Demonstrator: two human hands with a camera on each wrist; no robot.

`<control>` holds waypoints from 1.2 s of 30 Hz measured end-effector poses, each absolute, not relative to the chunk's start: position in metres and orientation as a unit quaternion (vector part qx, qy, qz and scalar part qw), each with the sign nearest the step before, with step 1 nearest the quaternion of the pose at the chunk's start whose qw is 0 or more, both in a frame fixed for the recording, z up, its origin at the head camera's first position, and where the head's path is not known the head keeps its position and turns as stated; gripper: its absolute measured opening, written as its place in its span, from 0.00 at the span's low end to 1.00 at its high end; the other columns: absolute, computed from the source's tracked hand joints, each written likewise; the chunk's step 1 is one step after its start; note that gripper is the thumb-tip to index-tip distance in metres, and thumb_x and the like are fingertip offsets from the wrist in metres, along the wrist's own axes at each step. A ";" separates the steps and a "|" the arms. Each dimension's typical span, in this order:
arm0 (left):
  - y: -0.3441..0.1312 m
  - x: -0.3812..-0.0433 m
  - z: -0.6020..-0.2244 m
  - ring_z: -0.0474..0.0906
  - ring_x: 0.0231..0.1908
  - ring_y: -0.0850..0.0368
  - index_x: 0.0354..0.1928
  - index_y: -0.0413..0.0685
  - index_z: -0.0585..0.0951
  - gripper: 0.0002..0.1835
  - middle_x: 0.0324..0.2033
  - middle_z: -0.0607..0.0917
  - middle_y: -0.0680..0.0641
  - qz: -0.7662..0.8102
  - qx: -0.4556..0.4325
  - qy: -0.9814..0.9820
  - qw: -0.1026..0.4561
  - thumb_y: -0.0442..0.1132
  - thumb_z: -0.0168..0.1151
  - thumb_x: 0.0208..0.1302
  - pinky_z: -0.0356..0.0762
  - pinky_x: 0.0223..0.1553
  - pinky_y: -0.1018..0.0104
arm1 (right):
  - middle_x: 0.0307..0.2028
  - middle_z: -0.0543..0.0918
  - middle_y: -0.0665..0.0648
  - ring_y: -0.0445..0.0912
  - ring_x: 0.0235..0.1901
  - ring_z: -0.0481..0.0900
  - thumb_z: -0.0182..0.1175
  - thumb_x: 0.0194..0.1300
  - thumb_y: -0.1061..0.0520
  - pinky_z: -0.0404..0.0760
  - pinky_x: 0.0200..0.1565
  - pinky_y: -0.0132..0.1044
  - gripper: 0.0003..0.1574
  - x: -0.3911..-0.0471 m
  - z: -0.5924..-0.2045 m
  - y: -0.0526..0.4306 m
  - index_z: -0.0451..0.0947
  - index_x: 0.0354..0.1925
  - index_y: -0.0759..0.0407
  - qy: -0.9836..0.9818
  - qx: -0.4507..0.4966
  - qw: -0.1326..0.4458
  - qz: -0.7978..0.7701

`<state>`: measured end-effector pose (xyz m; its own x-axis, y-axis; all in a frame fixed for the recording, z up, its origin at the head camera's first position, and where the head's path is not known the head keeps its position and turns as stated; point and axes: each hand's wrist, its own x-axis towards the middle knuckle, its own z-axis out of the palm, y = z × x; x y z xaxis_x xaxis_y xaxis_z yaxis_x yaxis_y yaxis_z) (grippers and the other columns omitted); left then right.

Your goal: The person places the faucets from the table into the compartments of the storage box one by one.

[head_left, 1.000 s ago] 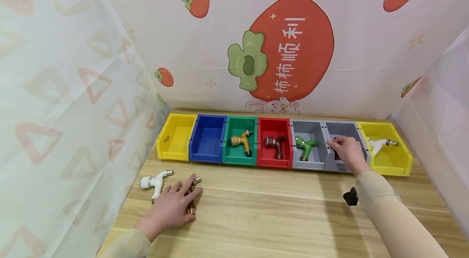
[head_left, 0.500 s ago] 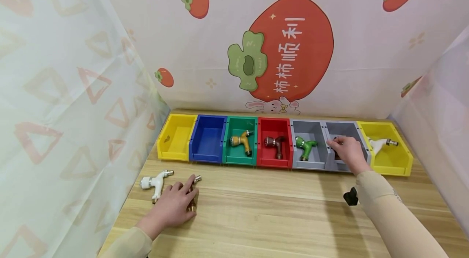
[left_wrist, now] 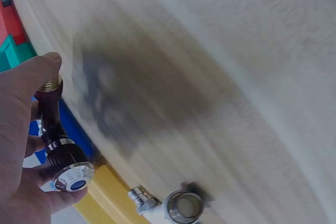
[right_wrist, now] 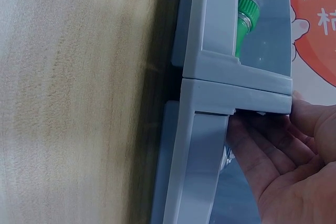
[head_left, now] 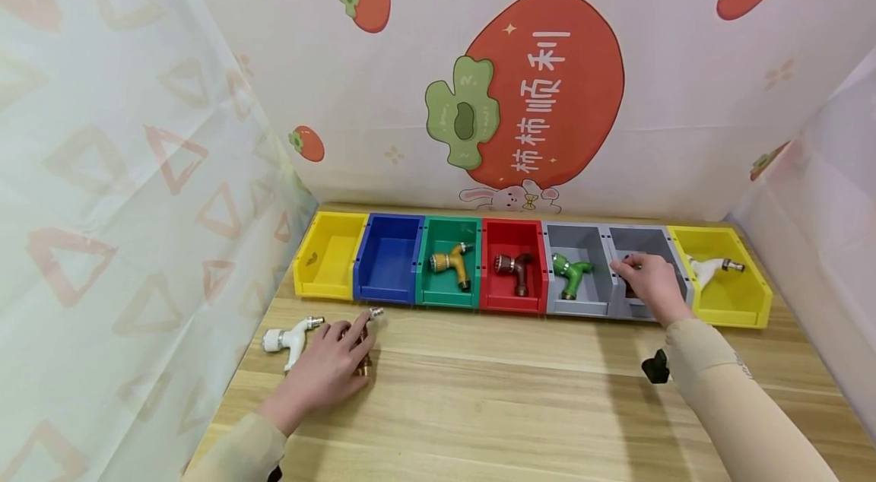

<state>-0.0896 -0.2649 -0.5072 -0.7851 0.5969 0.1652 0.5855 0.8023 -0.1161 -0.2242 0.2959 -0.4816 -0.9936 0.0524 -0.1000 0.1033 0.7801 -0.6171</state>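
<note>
My left hand (head_left: 322, 366) grips a dark brown tap (left_wrist: 65, 153) with brass and chrome ends. In the left wrist view its thumb lies by the threaded end and the fingers curl by the knob, above a shadow on the table. A white tap (head_left: 290, 341) lies just left of this hand. My right hand (head_left: 653, 288) reaches into the right-hand grey bin (head_left: 633, 311), its thumb and fingers at the divider wall. A dark brown object (head_left: 629, 290) shows partly under them; whether they hold it I cannot tell.
Along the back, the yellow bin (head_left: 322, 290) and blue bin (head_left: 386, 295) show bare floors. Further right lie a yellow tap (head_left: 452, 265) in green, a brown tap (head_left: 518, 273) in red, a green tap (head_left: 571, 277) in grey, and another white tap (head_left: 708, 269) in yellow.
My left hand has moved slightly toward the bins, with the brown tap moving along in it. The right hand stays at the grey bin.
</note>
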 end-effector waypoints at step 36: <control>-0.243 -0.174 -0.477 0.75 0.58 0.35 0.66 0.46 0.80 0.36 0.75 0.64 0.35 0.061 -0.292 -0.944 0.139 0.57 0.74 0.60 0.77 0.56 0.39 | 0.39 0.83 0.67 0.57 0.38 0.76 0.58 0.77 0.45 0.74 0.35 0.40 0.27 -0.223 -0.481 0.295 0.81 0.47 0.71 0.945 0.043 0.035 -0.324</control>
<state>-0.1737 -0.2431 -0.4769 -0.7907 0.5686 0.2268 0.5344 0.8219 -0.1971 -0.2231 0.2952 -0.4806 -0.9939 0.0576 -0.0942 0.1033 0.7869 -0.6084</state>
